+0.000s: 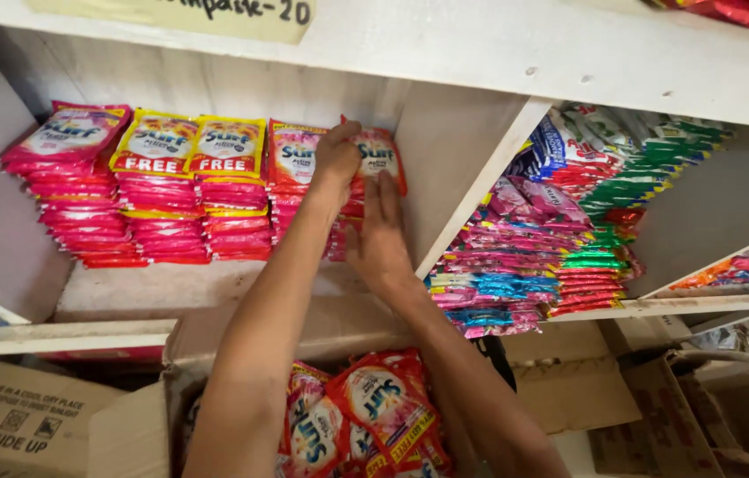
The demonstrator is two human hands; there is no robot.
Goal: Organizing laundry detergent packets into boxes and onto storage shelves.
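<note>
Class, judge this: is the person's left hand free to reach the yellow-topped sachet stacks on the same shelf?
Probably yes: the left hand rests on the rightmost pink sachet stack, and the yellow-topped sachet stacks sit open-fronted, with nothing between.

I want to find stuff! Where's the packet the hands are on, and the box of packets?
Red sachet (381,152), head view, on its printed front.
Cardboard box (131,434), head view, on its left flap.
Left hand (335,159), head view, on its back.

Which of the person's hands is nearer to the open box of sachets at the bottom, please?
Right. The right hand rests flat on the shelf stack, lower and closer to the box; the left hand grips the top sachet higher up.
</note>
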